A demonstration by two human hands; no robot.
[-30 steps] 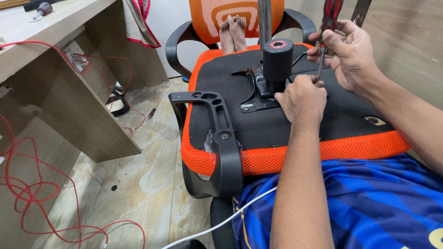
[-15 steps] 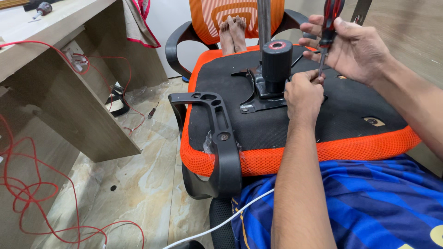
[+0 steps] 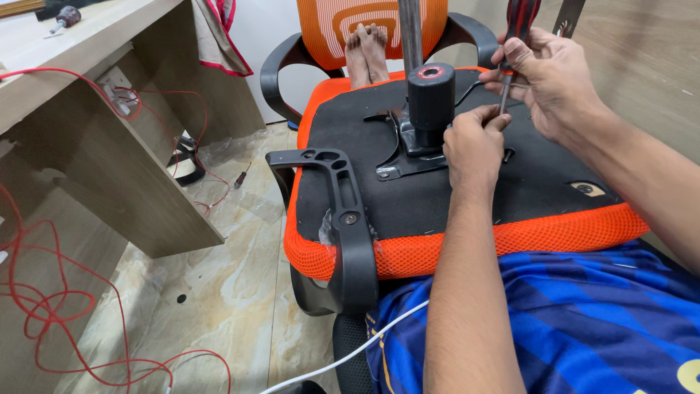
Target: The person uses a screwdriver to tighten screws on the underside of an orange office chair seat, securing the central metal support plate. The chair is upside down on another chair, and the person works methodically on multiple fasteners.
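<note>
An orange mesh chair seat [image 3: 467, 248] lies upside down across my lap, black underside up. A black mechanism plate with a cylindrical socket [image 3: 430, 98] is mounted in the middle. My right hand [image 3: 550, 76] grips a screwdriver [image 3: 519, 22] with a red and black handle, shaft pointing down beside the mechanism. My left hand [image 3: 474, 146] pinches the screwdriver's shaft near its tip, just right of the socket. A black armrest [image 3: 343, 211] sticks out at the seat's left edge.
Another person's bare feet [image 3: 364, 51] rest on a second orange chair [image 3: 364, 22] behind. A wooden desk [image 3: 87, 95] stands at left with red wires [image 3: 51, 306] trailing over the tiled floor. A small screwdriver [image 3: 239, 177] lies on the floor. A white cable [image 3: 343, 357] crosses my lap.
My left hand has risen off the mechanism plate and now pinches the screwdriver shaft near its tip. My right hand has shifted slightly on the handle.
</note>
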